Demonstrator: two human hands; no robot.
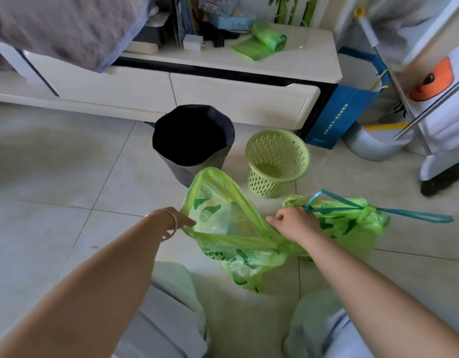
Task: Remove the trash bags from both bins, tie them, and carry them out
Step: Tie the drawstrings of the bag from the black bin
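Observation:
An open green trash bag (238, 251) with lemon prints stands on the floor between my knees, its mouth held wide. My left hand (180, 220) pinches the left side of its rim. My right hand (293, 222) grips the right side of the rim. Just right of it lies a second green bag (352, 220), cinched with teal drawstrings (404, 213) trailing to the right. Behind them stand a dark grey bin (192, 140) and a green lattice basket (276, 164), both without bags.
A white low cabinet (223, 94) runs along the back, with a roll of green bags (264, 40) on top. A blue paper bag (339, 117) and a dustpan and broom (435, 174) stand at the right. Tiled floor stretches to the left.

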